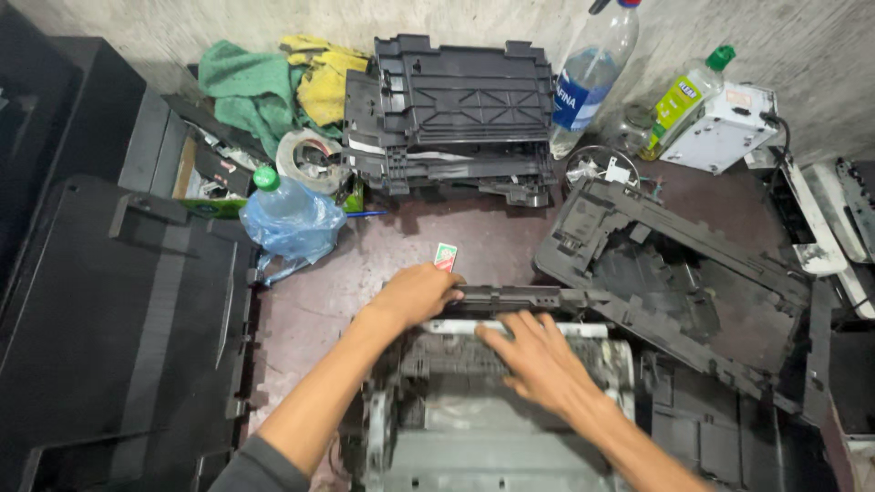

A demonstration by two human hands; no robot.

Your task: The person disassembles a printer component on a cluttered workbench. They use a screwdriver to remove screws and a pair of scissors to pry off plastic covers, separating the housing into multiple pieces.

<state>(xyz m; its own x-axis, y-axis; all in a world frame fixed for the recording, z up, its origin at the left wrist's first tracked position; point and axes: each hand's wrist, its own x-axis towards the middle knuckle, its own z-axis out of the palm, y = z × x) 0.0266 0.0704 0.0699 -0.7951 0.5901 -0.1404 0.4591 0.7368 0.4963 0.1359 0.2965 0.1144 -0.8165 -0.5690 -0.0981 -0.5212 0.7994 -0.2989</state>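
Printer stripped of covers: left hand grips the black plastic bar, right hand lies open, flat on the mechanism; lifting the bar needs an even pull.

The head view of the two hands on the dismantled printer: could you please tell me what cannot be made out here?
- Left hand: its fingers curl over the long black bar, so the grip is hidden.
- Right hand: motion-blurred; contact with the printer unclear.
- Printer: front cut off by the bottom edge.
- Small red-and-green card: too small to tell.
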